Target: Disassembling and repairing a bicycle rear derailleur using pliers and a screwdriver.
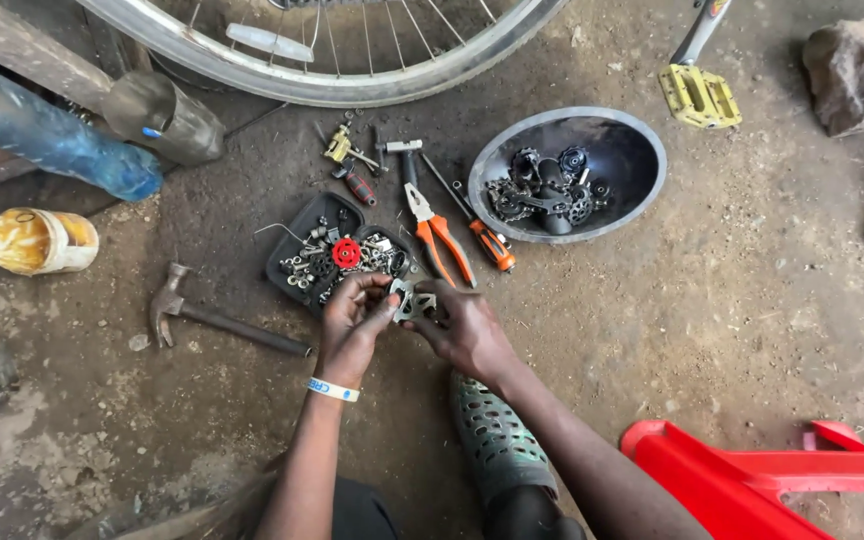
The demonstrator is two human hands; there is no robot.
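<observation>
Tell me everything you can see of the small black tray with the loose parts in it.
The black tray is a shallow, dark, rounded-corner dish that looks like plastic, lying flat on the dirt floor. It is heaped with small metal nuts, bolts and washers, with a red toothed wheel on top. The left hand overlaps its near edge; the orange-handled pliers lie just beside it, the hammer further off on the other side.

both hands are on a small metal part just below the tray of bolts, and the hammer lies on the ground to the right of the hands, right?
Not quite. In the head view the hammer lies to the left of the hands, not the right. The left hand and right hand do hold a small metal part just below the tray of bolts.
</observation>
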